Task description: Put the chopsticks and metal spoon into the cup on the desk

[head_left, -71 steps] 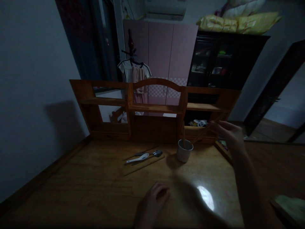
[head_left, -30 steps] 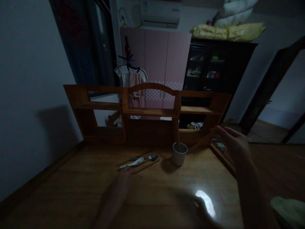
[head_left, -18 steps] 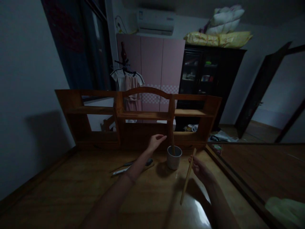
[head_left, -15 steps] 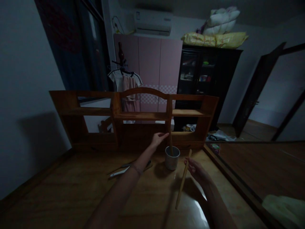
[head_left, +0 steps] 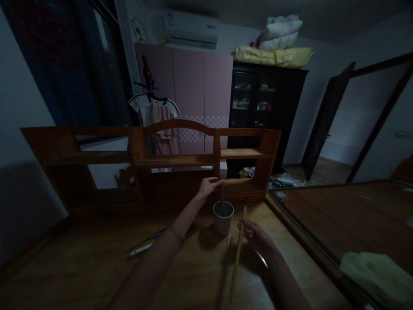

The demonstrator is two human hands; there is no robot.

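Observation:
A pale cup (head_left: 222, 224) stands upright on the wooden desk. Wooden chopsticks (head_left: 222, 200) rise out of it, their lower ends hidden inside. My left hand (head_left: 209, 187) has its fingers closed around their upper end, above the rim. To the right of the cup, my right hand (head_left: 254, 234) pinches longer light wooden chopsticks (head_left: 238, 262) near the top, and they slant down toward me. In the dim light I cannot tell exactly how many sticks each hand holds. Behind my left forearm, a white-handled utensil (head_left: 141, 249) and some thin dark sticks lie on the desk, partly covered.
A wooden shelf unit (head_left: 180, 160) runs along the desk's back edge, behind the cup. A raised wooden edge (head_left: 300, 245) borders the desk on the right, with a pale green cloth (head_left: 374, 275) beyond it. A wall (head_left: 29, 193) closes off the left side.
The view has turned slightly to the right. The chopsticks in my left hand sit a little lower against the cup. My right hand keeps its chopsticks, now held slightly more upright.

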